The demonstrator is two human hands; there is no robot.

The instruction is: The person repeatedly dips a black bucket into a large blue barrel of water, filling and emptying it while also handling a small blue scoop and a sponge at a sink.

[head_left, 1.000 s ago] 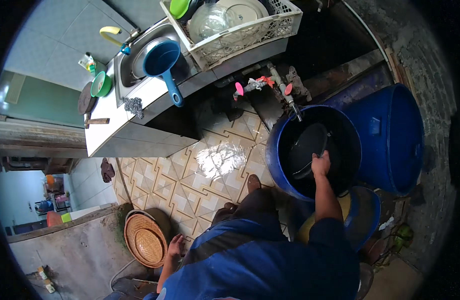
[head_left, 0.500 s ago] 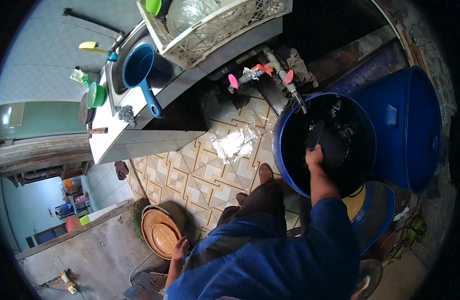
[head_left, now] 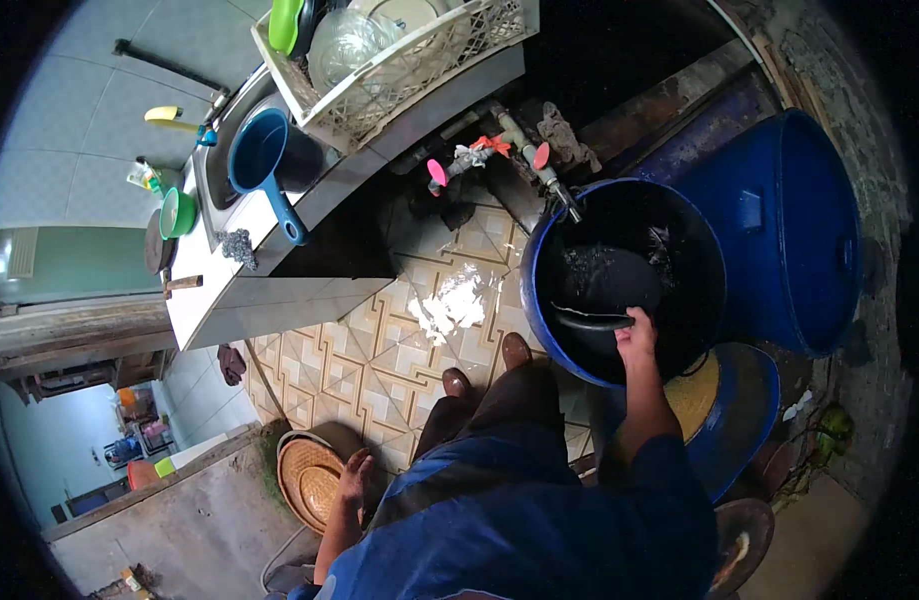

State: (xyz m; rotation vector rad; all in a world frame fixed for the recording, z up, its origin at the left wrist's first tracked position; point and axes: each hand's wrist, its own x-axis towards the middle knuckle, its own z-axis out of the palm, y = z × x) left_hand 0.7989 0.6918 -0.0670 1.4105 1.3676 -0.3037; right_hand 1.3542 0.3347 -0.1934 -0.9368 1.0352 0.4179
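Note:
My right hand [head_left: 637, 336] is closed on the edge of a dark, thin, curved thing [head_left: 587, 320], like a shallow dish seen edge-on; its exact kind is unclear. It is above the dark water in a round blue drum [head_left: 532, 285], inside the near part of the rim. Ripples and a dark round shape show on the water beyond it. My left hand [head_left: 355, 477] hangs low at my side with loosely bent fingers and nothing in it. Beside that hand is a round woven bamboo tray [head_left: 305, 478], with a second woven piece in it.
Taps with pink handles [head_left: 541, 155] stick out over the drum's far left rim. A second blue drum [head_left: 821, 240] lies to the right. At the left, a counter [head_left: 211, 292] holds a sink, a blue dipper [head_left: 261, 150] and a white dish crate [head_left: 394, 82]. Patterned tiles cover the floor.
My right hand has drawn back toward me, and the dark thing has swung from pointing away to lying crosswise, tip left. The view has shifted slightly.

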